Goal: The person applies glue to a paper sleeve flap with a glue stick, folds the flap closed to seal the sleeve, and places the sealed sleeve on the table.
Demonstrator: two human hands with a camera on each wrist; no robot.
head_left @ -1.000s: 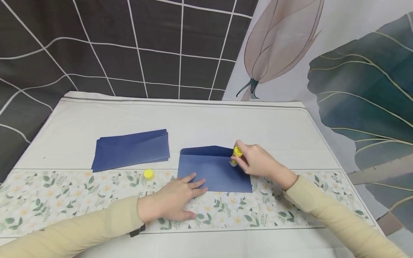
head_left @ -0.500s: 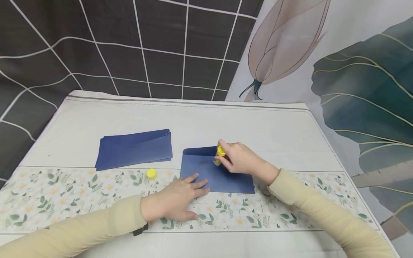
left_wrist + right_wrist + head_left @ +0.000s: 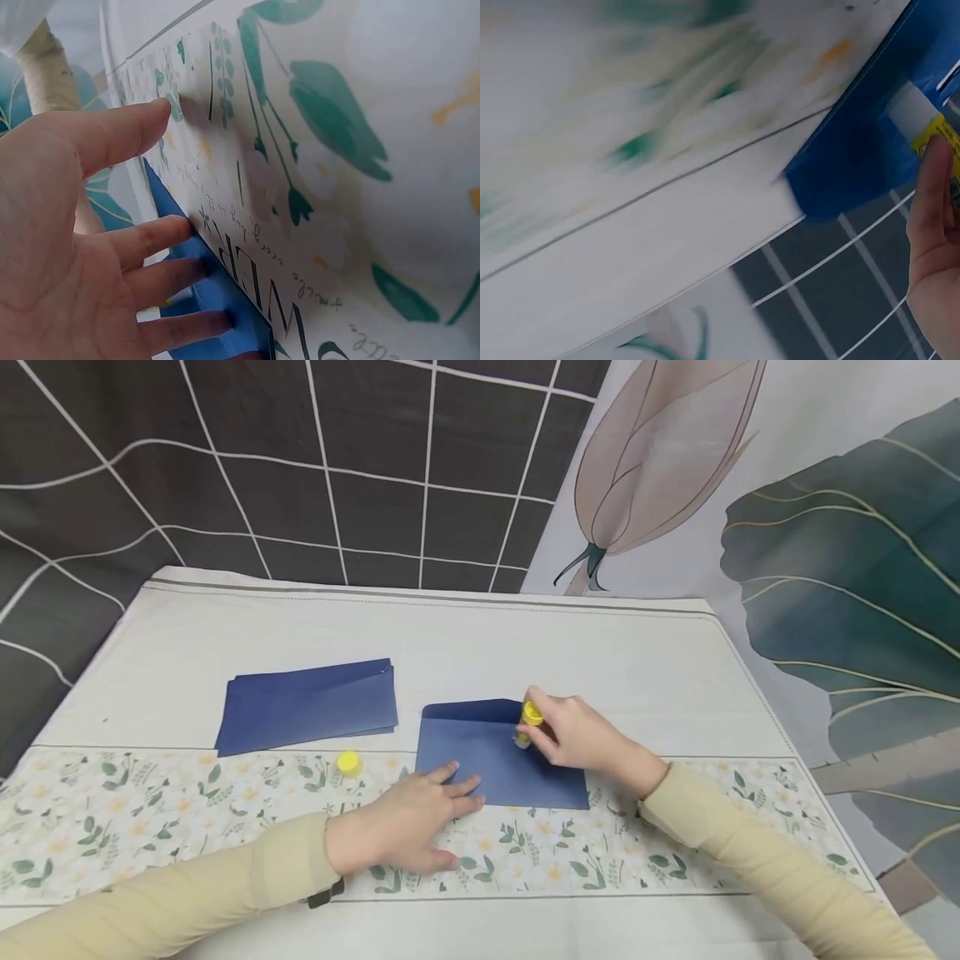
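A blue envelope (image 3: 465, 747) lies on the table with its flap folded out toward the far side. My left hand (image 3: 412, 818) rests with spread fingers on its near left corner; the left wrist view shows the fingertips (image 3: 217, 322) on the blue paper. My right hand (image 3: 585, 735) grips a yellow glue stick (image 3: 531, 717), its white end pointing down at the envelope just below the flap crease. In the right wrist view the glue stick (image 3: 922, 124) is tilted, its white end close to the blue paper.
Several blue envelopes (image 3: 307, 706) lie in a loose stack at the left. A yellow cap (image 3: 348, 763) stands on the floral band of the tablecloth (image 3: 247, 835), left of the worked envelope. A dark tiled-pattern curtain (image 3: 375, 510) hangs behind the table.
Over the last second the right hand slides the glue stick left along the envelope, then partway back to the right. The left hand stays on the corner.
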